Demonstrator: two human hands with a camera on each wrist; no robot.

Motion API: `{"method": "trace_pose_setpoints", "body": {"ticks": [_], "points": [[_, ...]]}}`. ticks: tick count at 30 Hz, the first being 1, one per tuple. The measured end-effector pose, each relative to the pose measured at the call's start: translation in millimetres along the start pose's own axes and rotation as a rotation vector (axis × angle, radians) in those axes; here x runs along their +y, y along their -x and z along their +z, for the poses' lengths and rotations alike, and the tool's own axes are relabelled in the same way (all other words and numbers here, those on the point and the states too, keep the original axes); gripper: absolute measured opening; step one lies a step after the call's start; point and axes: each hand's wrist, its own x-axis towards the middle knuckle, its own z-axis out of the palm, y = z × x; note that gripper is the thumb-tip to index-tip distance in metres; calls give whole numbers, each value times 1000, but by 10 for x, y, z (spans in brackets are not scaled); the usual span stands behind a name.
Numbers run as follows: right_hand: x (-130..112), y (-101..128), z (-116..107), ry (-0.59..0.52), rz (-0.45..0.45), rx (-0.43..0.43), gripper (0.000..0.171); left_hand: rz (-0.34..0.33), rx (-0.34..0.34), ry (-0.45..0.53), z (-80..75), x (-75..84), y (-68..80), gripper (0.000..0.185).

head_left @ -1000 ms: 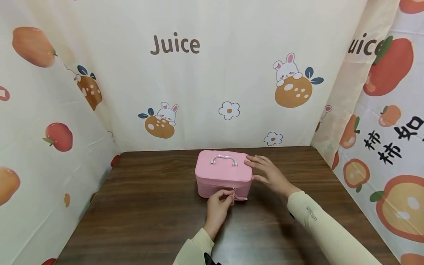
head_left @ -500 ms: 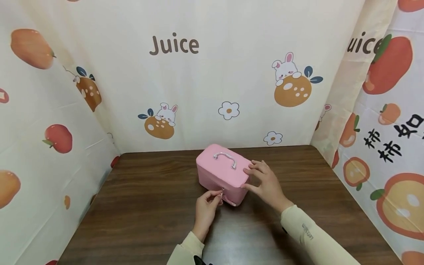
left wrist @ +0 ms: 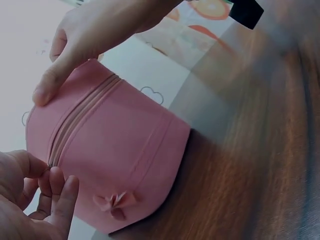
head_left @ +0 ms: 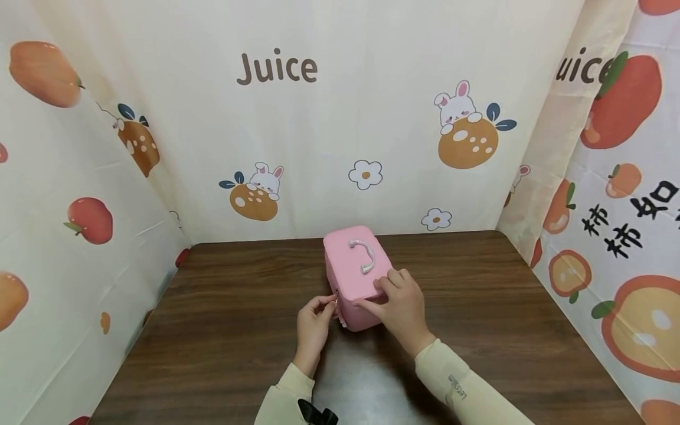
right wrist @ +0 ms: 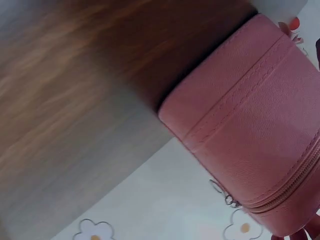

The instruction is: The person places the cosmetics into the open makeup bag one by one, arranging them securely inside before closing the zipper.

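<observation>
A pink cosmetic case (head_left: pixel 352 260) with a silver handle (head_left: pixel 366 255) stands on the table, turned at an angle. At its near left corner my left hand (head_left: pixel 312 327) pinches the zipper pull, mostly hidden by the fingertips. The left wrist view shows the zipper (left wrist: pixel 82 112) running beneath the lid, with a pink bow (left wrist: pixel 116 202) below it. My right hand (head_left: pixel 404 307) holds the lid's near right corner, thumb along the edge and fingers bent on top. Another zipper pull (right wrist: pixel 229 200) hangs at the case's side in the right wrist view.
The dark wooden table (head_left: pixel 239 307) reaches back to a cream curtain (head_left: pixel 329 118) printed with fruit, rabbits and flowers. More printed fabric (head_left: pixel 632 224) hangs along the right side and the left. A black strap (head_left: pixel 317 413) sits at the left cuff.
The case has turned clockwise, its front now facing left. My left hand has moved left with the zipper pull, and my right hand has come inward and nearer around the lid corner.
</observation>
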Motion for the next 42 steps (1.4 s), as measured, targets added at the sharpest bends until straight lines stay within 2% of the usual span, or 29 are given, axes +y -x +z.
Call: {"method": "trace_pose_setpoints", "body": {"ticks": [6,14,21,25,27,29,30,32,35,37,39,42], "points": [[-118,-34,49,57,-2,8,60,-25,0,4,-30,25,2,13],[-150,-40,60,62,13,27,60,-29,-29,26,-29,27,218,15],[-156,-43,63,53,36,30,60,-8,-81,75,118,-23,409,12],[-151,-65,56,10,28,28,57,4,-104,70,169,-36,446,12],[-74,-73,21,-93,34,-11,49,-6,-107,55,150,-30,444,13],[74,-74,-36,-214,38,-84,39,-16,-116,47,116,-31,436,14],[169,-69,-70,-272,37,-132,37,-22,-120,44,99,-36,433,15],[369,-47,-142,-359,36,-248,44,-34,-130,42,66,-40,426,15],[587,-25,-226,-398,17,-415,56,-36,-138,41,27,-43,413,14],[662,-29,-255,-410,4,-483,57,-39,-137,36,13,-30,403,14],[687,-40,-263,-412,-6,-512,55,-36,-136,31,3,-22,398,13],[679,-50,-240,-413,-37,-485,51,-31,-134,33,1,-24,389,13]]}}
